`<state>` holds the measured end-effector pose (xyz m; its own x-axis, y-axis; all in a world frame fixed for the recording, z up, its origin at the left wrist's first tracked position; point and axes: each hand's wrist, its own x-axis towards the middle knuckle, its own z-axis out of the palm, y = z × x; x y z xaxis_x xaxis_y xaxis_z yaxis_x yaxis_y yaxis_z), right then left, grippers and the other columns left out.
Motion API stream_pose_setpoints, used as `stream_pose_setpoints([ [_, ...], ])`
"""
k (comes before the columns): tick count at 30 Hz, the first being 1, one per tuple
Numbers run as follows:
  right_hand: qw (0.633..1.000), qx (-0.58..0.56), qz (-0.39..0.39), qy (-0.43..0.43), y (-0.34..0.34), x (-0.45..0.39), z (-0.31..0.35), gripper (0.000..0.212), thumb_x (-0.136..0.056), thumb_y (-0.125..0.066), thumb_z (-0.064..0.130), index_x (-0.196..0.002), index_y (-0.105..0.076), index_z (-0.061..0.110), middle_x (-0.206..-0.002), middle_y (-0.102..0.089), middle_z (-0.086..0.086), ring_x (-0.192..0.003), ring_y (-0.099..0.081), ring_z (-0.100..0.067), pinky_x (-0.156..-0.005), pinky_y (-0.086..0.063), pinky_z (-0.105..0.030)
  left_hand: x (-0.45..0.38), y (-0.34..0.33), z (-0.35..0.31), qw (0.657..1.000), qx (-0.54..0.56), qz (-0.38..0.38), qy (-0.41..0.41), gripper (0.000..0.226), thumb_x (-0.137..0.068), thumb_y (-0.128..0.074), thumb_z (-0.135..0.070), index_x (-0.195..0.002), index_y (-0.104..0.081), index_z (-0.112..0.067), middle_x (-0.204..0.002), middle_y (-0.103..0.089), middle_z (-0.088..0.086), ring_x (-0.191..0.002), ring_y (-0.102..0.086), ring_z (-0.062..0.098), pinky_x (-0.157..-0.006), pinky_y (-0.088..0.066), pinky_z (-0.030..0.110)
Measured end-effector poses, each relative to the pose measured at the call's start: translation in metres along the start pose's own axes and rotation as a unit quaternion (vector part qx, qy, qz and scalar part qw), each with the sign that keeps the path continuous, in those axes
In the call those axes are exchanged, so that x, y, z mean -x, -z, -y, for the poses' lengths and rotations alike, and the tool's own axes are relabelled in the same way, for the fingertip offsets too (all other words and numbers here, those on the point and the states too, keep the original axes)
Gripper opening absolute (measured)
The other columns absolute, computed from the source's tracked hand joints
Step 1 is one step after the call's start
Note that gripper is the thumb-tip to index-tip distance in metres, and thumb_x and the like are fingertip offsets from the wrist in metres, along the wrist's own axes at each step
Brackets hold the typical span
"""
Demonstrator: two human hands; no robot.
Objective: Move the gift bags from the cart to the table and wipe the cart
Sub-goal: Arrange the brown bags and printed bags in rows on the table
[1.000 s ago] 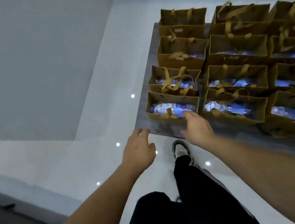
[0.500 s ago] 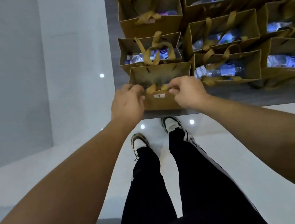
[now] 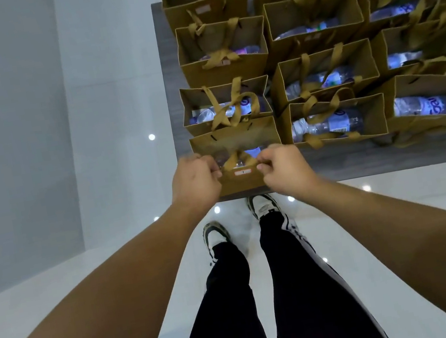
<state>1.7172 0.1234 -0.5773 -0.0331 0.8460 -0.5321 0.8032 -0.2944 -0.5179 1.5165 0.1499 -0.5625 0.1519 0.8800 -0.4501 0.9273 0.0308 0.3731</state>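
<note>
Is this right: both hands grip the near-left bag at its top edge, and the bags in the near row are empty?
Not quite. The head view shows the left hand and right hand gripping the near-left bag at its top edge, as you say. But the near row is not empty: a bottle lies in the next bag, and another shows in the bag right of it.

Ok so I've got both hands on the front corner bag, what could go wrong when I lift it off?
1. Both hands, left hand and right hand, pinch only the near rim of the corner bag; with a bottle inside, it may tilt or tear.
2. The ribbon handles of the bag behind droop over its far rim and might snag.
3. It stands at the gray surface's edge, so a slipped grip probably drops it to the floor.
</note>
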Motion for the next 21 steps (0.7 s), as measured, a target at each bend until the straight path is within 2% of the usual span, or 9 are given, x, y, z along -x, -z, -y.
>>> stream_pose_setpoints([
  [2,1.000,0.018,0.001,0.001,-0.007,0.007,0.003,0.019,-0.093,-0.062,0.020,-0.105,-0.076,0.014,-0.101,-0.067,-0.007,-0.098,-0.061,-0.027,-0.084,-0.049,-0.031,0.003,0.000,0.002,1.000,0.002,0.007,0.008,0.017,-0.091,-0.061,-0.013,-0.092,-0.078,-0.016,-0.092,-0.064,0.002,-0.079,-0.054,0.019,-0.062,-0.038,0.022],
  [4,0.999,0.043,0.021,-0.020,-0.009,0.013,0.008,0.022,-0.093,-0.063,0.032,-0.106,-0.077,0.022,-0.100,-0.071,-0.005,-0.098,-0.063,-0.027,-0.084,-0.052,-0.032,0.006,0.002,0.004,0.999,0.012,0.019,0.023,0.018,-0.092,-0.059,-0.015,-0.094,-0.076,-0.019,-0.091,-0.064,0.001,-0.081,-0.056,0.020,-0.059,-0.033,0.021],
  [6,0.996,0.060,0.040,-0.047,-0.006,0.016,0.010,0.025,-0.092,-0.061,0.044,-0.106,-0.076,0.029,-0.098,-0.073,-0.001,-0.096,-0.065,-0.026,-0.080,-0.052,-0.031,0.007,0.005,0.008,0.999,0.024,0.031,0.034,0.016,-0.094,-0.060,-0.020,-0.099,-0.075,-0.022,-0.097,-0.068,0.003,-0.085,-0.058,0.021,-0.068,-0.038,0.024],
  [8,0.995,0.074,0.035,-0.063,0.000,0.016,0.014,0.029,-0.092,-0.060,0.049,-0.107,-0.075,0.029,-0.099,-0.073,-0.001,-0.098,-0.065,-0.028,-0.081,-0.053,-0.033,0.006,0.011,0.013,0.998,0.034,0.030,0.042,0.016,-0.094,-0.062,-0.022,-0.104,-0.073,-0.020,-0.105,-0.069,0.006,-0.095,-0.061,0.026,-0.075,-0.042,0.027],
  [11,0.996,0.053,-0.018,-0.066,0.014,0.009,0.021,0.024,-0.094,-0.061,0.042,-0.106,-0.075,0.026,-0.098,-0.075,-0.002,-0.099,-0.067,-0.027,-0.085,-0.055,-0.037,-0.001,0.021,0.019,0.998,0.043,0.015,0.049,0.019,-0.095,-0.059,-0.020,-0.108,-0.071,-0.016,-0.109,-0.067,0.009,-0.101,-0.062,0.029,-0.079,-0.044,0.029],
  [13,0.996,0.032,-0.071,-0.051,0.024,0.003,0.026,0.020,-0.096,-0.061,0.034,-0.108,-0.074,0.024,-0.099,-0.075,-0.003,-0.097,-0.067,-0.026,-0.084,-0.055,-0.038,-0.006,0.028,0.021,0.998,0.036,0.009,0.045,0.024,-0.097,-0.057,-0.020,-0.118,-0.068,-0.016,-0.116,-0.064,0.010,-0.104,-0.061,0.028,-0.082,-0.043,0.029],
  [17,0.990,0.008,-0.144,-0.001,0.037,-0.024,0.034,0.025,-0.096,-0.059,0.017,-0.120,-0.068,0.016,-0.113,-0.068,-0.007,-0.101,-0.064,-0.028,-0.087,-0.053,-0.043,-0.020,0.037,0.016,0.998,0.052,-0.028,0.030,0.041,-0.098,-0.059,-0.022,-0.139,-0.055,-0.019,-0.137,-0.053,0.008,-0.117,-0.057,0.027,-0.095,-0.047,0.030],
  [19,0.991,0.015,-0.131,-0.015,0.042,-0.045,0.034,0.039,-0.094,-0.057,0.010,-0.132,-0.061,0.016,-0.126,-0.063,-0.009,-0.111,-0.061,-0.032,-0.091,-0.052,-0.044,-0.034,0.038,0.009,0.997,0.050,-0.045,0.023,0.044,-0.098,-0.061,-0.021,-0.141,-0.051,-0.018,-0.140,-0.049,0.007,-0.119,-0.056,0.026,-0.097,-0.048,0.033],
  [21,0.996,0.053,-0.066,-0.039,0.044,-0.068,0.032,0.046,-0.090,-0.059,0.008,-0.135,-0.058,0.018,-0.130,-0.062,-0.010,-0.116,-0.059,-0.035,-0.092,-0.052,-0.044,-0.049,0.038,0.004,0.997,0.053,-0.061,0.018,0.040,-0.097,-0.060,-0.019,-0.137,-0.054,-0.017,-0.136,-0.051,0.007,-0.115,-0.057,0.027,-0.096,-0.050,0.037],
])
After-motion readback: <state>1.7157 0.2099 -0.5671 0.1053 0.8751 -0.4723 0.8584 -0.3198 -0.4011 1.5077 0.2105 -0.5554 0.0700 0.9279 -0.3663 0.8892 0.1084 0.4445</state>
